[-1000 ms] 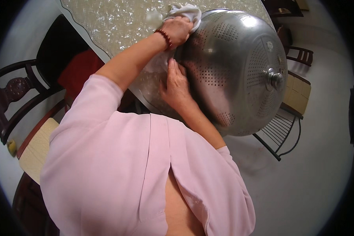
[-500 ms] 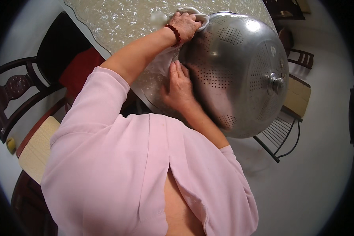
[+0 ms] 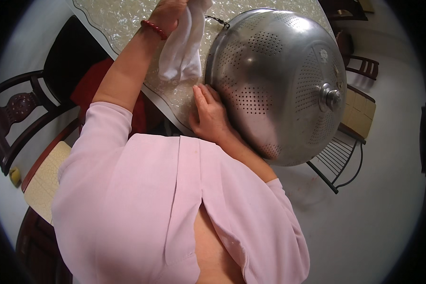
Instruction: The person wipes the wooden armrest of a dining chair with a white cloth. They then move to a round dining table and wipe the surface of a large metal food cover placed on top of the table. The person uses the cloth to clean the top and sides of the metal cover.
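Observation:
A large perforated steel dome (image 3: pixel 288 52) with a round knob lies tipped over at the table's edge, its knob facing right. My left hand (image 3: pixel 170 14) is closed on the upper part of a white cloth (image 3: pixel 184 52), which hangs in two folds over the table, left of the dome. The top frame edge cuts off part of that hand. Against the dome's near-left rim rests my right hand (image 3: pixel 210 113), fingers stretched out and thumb apart. A short dark chain (image 3: pixel 217 20) comes off the rim at the far side. The dome's inside is hidden.
The table (image 3: pixel 113 19) has a glossy, patterned clear cover with a wavy edge. A dark carved wooden chair (image 3: pixel 19 109) stands at left, near a red cloth (image 3: pixel 92 87). To the right are a cream-seated chair (image 3: pixel 357 111) and a dark metal rack (image 3: pixel 336 158).
My left hand has moved left, off the dome's far rim, lifting the white cloth so it hangs down. The dome's rim has shifted slightly left; my right hand stays beside it.

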`<state>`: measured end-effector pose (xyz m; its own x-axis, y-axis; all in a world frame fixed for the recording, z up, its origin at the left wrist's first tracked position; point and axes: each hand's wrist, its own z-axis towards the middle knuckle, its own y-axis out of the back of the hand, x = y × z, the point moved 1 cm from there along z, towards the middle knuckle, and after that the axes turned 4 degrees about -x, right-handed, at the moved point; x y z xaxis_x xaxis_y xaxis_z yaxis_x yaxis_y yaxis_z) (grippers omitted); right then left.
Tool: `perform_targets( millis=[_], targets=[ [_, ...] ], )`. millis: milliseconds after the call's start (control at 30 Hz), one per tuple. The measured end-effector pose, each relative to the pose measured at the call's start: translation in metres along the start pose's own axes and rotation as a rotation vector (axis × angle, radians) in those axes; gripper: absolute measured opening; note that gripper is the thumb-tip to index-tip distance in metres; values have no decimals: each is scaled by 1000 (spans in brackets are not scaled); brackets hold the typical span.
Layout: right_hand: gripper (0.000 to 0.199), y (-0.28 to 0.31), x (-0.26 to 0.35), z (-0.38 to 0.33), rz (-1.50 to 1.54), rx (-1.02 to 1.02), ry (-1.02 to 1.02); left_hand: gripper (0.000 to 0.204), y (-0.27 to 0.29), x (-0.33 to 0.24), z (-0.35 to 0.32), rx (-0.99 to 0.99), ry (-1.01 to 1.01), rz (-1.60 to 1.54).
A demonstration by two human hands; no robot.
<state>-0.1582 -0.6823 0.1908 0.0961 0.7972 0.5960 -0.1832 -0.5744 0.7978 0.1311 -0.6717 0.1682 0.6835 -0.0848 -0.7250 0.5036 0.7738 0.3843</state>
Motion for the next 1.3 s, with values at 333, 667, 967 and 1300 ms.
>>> perform_targets(
  millis=[333,667,967,1300],
  targets=[
    [60,2,4,0,23,51,-19,26,-83,-37,4,469,20,596],
    [59,3,6,-1,10,50,7,38,-77,-54,15,752,0,783],
    [59,5,6,0,16,39,29,33,-38,47,-11,232,696,-843],
    [61,4,2,3,16,30,33,24,-65,-62,-40,542,17,679]
  ],
)
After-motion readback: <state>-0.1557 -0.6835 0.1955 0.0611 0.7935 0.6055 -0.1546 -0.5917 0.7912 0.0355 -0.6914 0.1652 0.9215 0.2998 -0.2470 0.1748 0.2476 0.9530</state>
